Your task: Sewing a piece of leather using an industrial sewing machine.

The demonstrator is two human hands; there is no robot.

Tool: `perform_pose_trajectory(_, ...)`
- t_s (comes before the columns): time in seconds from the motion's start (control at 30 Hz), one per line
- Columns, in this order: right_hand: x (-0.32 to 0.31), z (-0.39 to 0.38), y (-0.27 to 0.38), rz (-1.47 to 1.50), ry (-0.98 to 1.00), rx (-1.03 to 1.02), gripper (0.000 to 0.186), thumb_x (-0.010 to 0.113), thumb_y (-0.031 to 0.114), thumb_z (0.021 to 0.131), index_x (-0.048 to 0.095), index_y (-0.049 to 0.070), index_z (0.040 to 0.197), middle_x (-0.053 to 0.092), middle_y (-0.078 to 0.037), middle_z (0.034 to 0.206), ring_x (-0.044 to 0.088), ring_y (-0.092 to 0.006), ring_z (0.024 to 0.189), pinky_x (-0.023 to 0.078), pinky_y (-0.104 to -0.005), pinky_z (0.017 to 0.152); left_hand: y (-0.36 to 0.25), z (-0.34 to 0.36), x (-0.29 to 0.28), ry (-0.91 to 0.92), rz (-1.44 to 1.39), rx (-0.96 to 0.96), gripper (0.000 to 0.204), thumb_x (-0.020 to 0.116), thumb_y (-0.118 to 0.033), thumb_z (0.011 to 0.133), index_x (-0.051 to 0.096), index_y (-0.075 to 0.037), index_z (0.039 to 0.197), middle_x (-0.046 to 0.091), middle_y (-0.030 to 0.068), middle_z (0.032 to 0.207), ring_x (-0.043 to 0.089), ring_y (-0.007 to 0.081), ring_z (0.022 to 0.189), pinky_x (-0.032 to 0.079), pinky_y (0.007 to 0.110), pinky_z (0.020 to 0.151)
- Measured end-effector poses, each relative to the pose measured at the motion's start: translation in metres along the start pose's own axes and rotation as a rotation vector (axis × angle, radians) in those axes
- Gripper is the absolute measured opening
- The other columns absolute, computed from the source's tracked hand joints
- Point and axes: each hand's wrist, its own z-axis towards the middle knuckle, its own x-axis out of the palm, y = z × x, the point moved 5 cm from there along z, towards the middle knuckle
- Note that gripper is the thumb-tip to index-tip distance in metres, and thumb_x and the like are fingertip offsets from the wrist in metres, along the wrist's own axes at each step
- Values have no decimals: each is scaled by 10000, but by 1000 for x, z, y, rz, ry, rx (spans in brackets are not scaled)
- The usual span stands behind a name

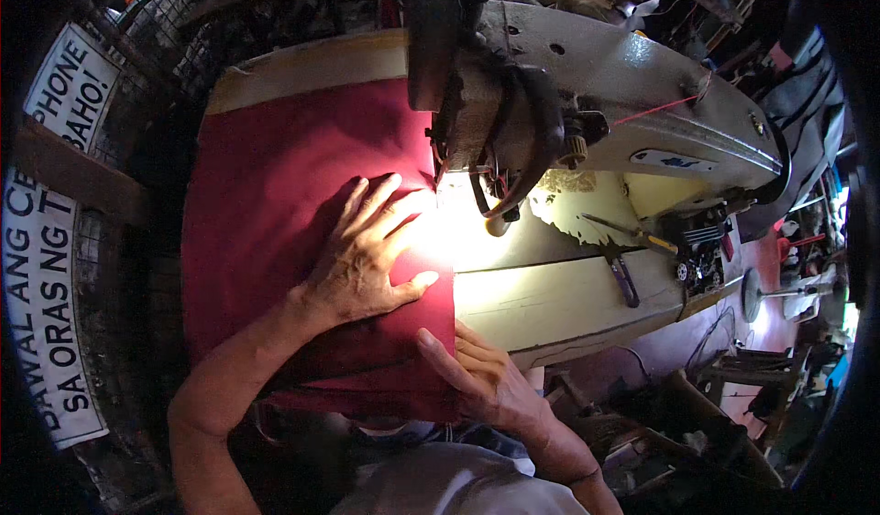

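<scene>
A wide piece of dark red fabric (266,212) lies across the table of a sewing machine (632,84), its right edge running up to the needle area. My left hand (367,254) rests flat on the fabric, fingers spread, their tips just left of and below the needle area. Lower down, my right hand (486,377) grips the fabric's right edge near the table's front, thumb on top; its other fingers are partly hidden at the edge. Strong light around the needle washes out the detail there. Red thread (655,111) runs along the machine's head.
On the table (559,309), right of the needle, lie a screwdriver (655,240) with a yellow handle and a dark-handled tool (623,278). A bobbin winder (704,254) stands farther right. Printed signs (55,313) hang on wire mesh at left. Clutter fills the floor at lower right.
</scene>
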Motion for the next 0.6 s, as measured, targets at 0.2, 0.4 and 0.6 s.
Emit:
perform_pose_trajectory(0.2,-3,7,-2,25,-19,36,834,633,53,790,291,10,1549,667,-184,1128,615,-348,1193,388,-515,1140,9,11,-2,-42,-7,20,645,770,-371,740,599,-36,1263,523,141,1370,411,386,1366,270,610,1158)
perform_pose_trajectory(0.4,8,-17,-8,-2,-288,133,712,574,-120,830,336,-42,1496,611,-286,1232,592,-405,1207,423,-494,1097,31,17,8,-25,-3,68,685,782,-387,746,586,-42,1305,521,165,1398,412,397,1378,270,613,1158)
perform_pose_trajectory(0.6,20,-48,0,-144,-470,-2,532,685,-11,862,499,-2,1360,641,-211,1228,617,-365,1186,492,-512,1009,-15,-3,-45,91,-128,-12,640,759,-399,822,589,6,1288,533,200,1383,446,398,1350,246,582,1185)
